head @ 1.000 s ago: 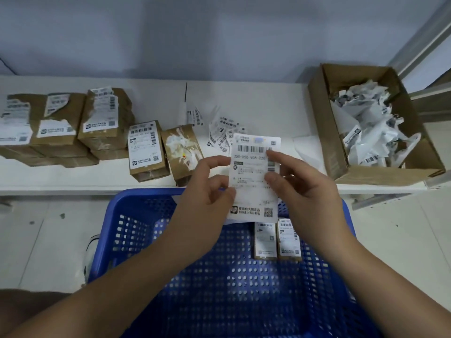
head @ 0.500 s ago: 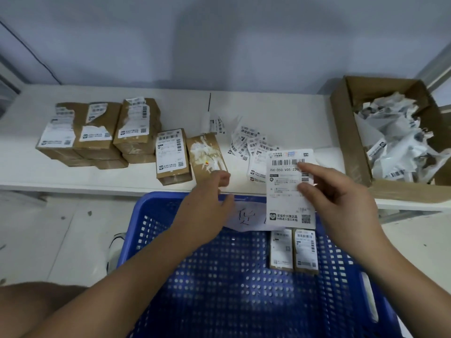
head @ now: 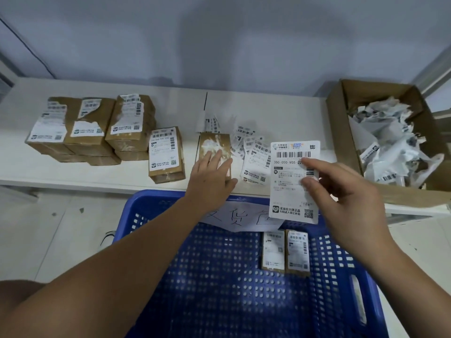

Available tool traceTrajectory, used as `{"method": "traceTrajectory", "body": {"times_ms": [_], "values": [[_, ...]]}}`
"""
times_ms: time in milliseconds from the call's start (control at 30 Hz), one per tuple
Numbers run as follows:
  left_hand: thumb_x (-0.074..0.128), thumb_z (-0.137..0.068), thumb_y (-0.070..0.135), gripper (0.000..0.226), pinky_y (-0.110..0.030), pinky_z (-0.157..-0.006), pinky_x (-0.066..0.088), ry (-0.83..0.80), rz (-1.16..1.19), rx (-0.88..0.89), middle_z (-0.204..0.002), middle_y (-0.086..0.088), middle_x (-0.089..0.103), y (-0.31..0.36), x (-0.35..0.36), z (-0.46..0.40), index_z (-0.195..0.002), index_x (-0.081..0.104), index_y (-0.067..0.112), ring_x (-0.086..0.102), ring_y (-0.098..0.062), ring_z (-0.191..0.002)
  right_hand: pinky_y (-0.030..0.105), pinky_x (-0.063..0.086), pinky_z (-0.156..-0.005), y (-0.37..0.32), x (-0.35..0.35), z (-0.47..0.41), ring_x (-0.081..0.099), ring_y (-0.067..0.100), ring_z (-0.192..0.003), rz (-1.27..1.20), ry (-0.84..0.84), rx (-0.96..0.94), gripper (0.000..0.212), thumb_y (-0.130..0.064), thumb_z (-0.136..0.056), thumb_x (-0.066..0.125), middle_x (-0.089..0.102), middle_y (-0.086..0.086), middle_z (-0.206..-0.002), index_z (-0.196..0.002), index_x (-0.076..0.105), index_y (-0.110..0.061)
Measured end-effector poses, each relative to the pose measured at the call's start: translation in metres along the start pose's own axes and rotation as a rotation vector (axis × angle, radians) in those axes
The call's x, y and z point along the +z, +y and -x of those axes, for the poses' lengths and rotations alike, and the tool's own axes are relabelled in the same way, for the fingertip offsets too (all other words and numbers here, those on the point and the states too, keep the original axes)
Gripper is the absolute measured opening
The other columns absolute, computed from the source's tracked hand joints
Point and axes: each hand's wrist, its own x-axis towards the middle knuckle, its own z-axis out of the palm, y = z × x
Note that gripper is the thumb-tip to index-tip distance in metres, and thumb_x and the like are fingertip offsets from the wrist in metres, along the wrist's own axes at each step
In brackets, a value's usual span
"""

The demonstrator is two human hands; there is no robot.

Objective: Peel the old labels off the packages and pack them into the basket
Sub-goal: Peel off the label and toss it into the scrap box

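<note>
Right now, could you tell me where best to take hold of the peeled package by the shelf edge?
Grip the peeled package across its two long sides, coming from above. It lies flat, narrow enough to span; the left hand already covers its near end, and loose labels crowd its right.

Wall (head: 219, 40): plain grey-blue, unlit, directly behind white shelf | White shelf (head: 280, 111): flat top, vertical seam at mid-length | Floor (head: 44, 228): pale tiles below shelf front edge, few dark specks | Metal frame (head: 436, 67): right of shelf
</note>
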Motion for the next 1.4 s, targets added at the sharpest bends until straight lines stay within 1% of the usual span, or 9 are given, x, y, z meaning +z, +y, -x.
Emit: {"method": "traceTrajectory", "body": {"times_ms": [100, 233, 333, 500, 600, 733, 967, 1167, 1400], "values": [[0.059, -0.091, 0.06, 0.078, -0.054, -0.123, 0.022, 0.104, 0.099, -0.136, -0.168, -0.009, 0.021, 0.002, -0.002, -0.009, -0.155, 0.033, 0.025, 0.018, -0.032, -0.154, 0.002, 0.038, -0.07, 0.001, -0.001, -0.001, 0.057, -0.006, -0.075, 0.007, 0.0, 0.021, 0.033, -0.009, -0.093, 0.071, 0.057, -0.03, -0.084, -0.123, 0.07, -0.023], [0.067, -0.082, 0.066, 0.111, -0.051, -0.119, 0.027, -0.038, 0.225, -0.365, -0.168, -0.015, 0.013, 0.005, -0.006, -0.024, -0.162, 0.007, 0.019, 0.021, -0.039, -0.151, 0.003, 0.038, -0.07, 0.0, -0.002, -0.001, 0.058, -0.005, -0.075, 0.002, 0.005, 0.033, 0.033, -0.01, -0.093, 0.071, 0.055, -0.023, -0.081, -0.124, 0.07, -0.021], [0.077, -0.079, 0.049, 0.113, -0.048, -0.106, 0.042, -0.027, 0.401, -0.398, -0.157, -0.015, 0.03, 0.005, -0.011, -0.027, -0.163, 0.007, 0.02, 0.042, -0.038, -0.136, 0.003, 0.038, -0.07, -0.001, -0.003, -0.002, 0.057, -0.004, -0.074, -0.011, 0.011, 0.043, 0.033, -0.01, -0.093, 0.071, 0.055, -0.024, -0.079, -0.123, 0.07, -0.023], [0.076, -0.077, 0.05, 0.107, -0.046, -0.104, 0.048, 0.132, 0.504, -0.354, -0.154, -0.004, 0.034, 0.011, -0.054, -0.001, -0.163, 0.014, 0.028, 0.046, -0.026, -0.132, 0.018, 0.048, -0.065, -0.006, -0.002, -0.001, 0.056, 0.006, -0.07, -0.184, 0.031, 0.119, 0.034, -0.014, -0.093, 0.072, 0.06, -0.024, -0.081, -0.116, 0.069, -0.038], [0.079, -0.079, 0.052, 0.105, -0.02, -0.095, 0.05, 0.183, 0.613, -0.262, -0.15, 0.008, 0.035, 0.028, -0.095, 0.041, -0.162, 0.019, 0.031, 0.05, -0.003, -0.119, 0.037, 0.06, -0.07, -0.019, -0.002, -0.002, 0.06, 0.009, -0.073, -0.343, 0.052, 0.233, 0.031, -0.013, -0.092, 0.072, 0.061, -0.016, -0.081, -0.11, 0.075, -0.038], [0.085, -0.073, 0.045, 0.106, 0.007, -0.081, 0.036, 0.157, 0.82, -0.183, -0.134, 0.023, 0.033, 0.047, -0.126, 0.107, -0.159, 0.022, 0.04, 0.039, 0.029, -0.11, 0.034, 0.063, -0.071, -0.039, 0.003, 0.001, 0.075, 0.018, -0.092, -0.876, 0.021, 0.492, 0.027, -0.002, -0.093, 0.064, 0.076, 0.0, -0.099, -0.107, 0.075, -0.022], [0.087, -0.057, 0.056, 0.122, 0.005, -0.087, 0.038, -0.016, 0.995, -0.174, -0.135, 0.025, 0.029, 0.063, -0.112, 0.13, -0.154, 0.014, 0.05, 0.038, 0.022, -0.122, 0.047, 0.061, -0.082, -0.043, 0.019, 0.014, 0.073, 0.027, -0.102, -0.991, -0.033, 0.598, 0.031, -0.01, -0.081, 0.067, 0.075, 0.012, -0.109, -0.111, 0.072, -0.016], [0.057, -0.083, 0.053, 0.083, -0.014, -0.101, 0.048, -0.004, 1.086, -0.122, -0.132, 0.029, 0.037, 0.059, -0.102, 0.118, -0.153, 0.014, 0.058, 0.046, 0.015, -0.124, 0.038, 0.061, -0.073, -0.032, 0.018, 0.012, 0.073, 0.028, -0.1, -0.989, -0.018, 0.599, 0.029, -0.005, -0.082, 0.067, 0.072, 0.019, -0.11, -0.109, 0.073, -0.015], [0.085, -0.06, 0.051, 0.131, -0.018, -0.089, 0.055, -0.185, 1.108, -0.078, -0.144, 0.033, 0.03, 0.041, -0.105, 0.09, -0.15, -0.009, 0.064, 0.057, 0.0, -0.124, 0.042, 0.06, -0.075, -0.023, 0.026, 0.001, 0.073, 0.029, -0.095, -0.905, -0.087, 0.561, 0.029, -0.01, -0.081, 0.071, 0.071, 0.02, -0.104, -0.106, 0.075, -0.021]]}}
